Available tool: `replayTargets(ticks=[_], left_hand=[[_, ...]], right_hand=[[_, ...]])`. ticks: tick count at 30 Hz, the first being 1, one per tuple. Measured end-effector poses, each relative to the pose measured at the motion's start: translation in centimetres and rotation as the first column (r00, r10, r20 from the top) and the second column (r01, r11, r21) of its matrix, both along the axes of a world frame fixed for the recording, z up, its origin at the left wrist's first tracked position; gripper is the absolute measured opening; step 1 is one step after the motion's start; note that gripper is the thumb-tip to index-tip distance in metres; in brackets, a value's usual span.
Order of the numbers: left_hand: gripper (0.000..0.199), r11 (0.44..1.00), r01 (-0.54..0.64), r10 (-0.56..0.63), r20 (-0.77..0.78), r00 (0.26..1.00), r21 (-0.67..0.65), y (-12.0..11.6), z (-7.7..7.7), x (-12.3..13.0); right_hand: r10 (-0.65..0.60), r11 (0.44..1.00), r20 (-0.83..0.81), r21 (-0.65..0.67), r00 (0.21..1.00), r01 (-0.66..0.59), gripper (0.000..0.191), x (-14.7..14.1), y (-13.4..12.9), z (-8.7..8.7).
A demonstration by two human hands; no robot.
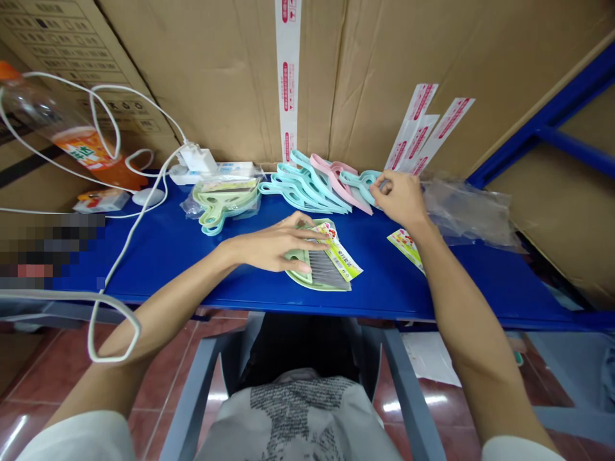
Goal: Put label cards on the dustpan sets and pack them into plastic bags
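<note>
My left hand (276, 246) rests with fingers spread over a pale green dustpan (298, 282) near the table's front edge. A grey-bristled hand brush (327, 267) lies in that dustpan, and a yellow-green printed label card (343, 256) lies across the brush under my fingertips. Farther back, my right hand (401, 197) is closed, thumb and fingers curled together at the right edge of a light-blue dustpan (359, 182). Its fingers partly hide that edge. Beside it lie a pink dustpan (336, 173) and several overlapping light-blue dustpans (302, 186).
Bagged green dustpans (225, 200) lie at left by a power strip (235, 170) with looping white cables. An orange drink bottle (86, 150) leans there. Clear plastic bags (473, 211) and another label card (406, 246) lie at right. Cardboard (230, 77) stands behind the blue table (158, 256).
</note>
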State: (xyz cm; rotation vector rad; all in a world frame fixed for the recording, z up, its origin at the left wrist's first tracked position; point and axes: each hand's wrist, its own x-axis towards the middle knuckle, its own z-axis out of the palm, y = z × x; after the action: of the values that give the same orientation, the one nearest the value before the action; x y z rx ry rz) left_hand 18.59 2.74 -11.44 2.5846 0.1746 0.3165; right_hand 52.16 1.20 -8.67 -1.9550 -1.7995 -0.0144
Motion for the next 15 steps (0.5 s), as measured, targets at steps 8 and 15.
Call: replayTargets(ticks=[8,15], left_hand=[[0.047,0.988,0.009,-0.006,-0.022,1.000,0.154,-0.7,-0.4,0.5],[0.043,0.975,0.025,-0.021,-0.023,1.000,0.219,-0.5,-0.7,0.5]], right_hand=[[0.277,0.949,-0.072,-0.134,0.958,-0.285,0.018,-4.3,-1.5,0.1],[0.338,0.935,-0.052,-0.093,0.940,-0.341,0.013,-4.6,-1.1,-1.4]])
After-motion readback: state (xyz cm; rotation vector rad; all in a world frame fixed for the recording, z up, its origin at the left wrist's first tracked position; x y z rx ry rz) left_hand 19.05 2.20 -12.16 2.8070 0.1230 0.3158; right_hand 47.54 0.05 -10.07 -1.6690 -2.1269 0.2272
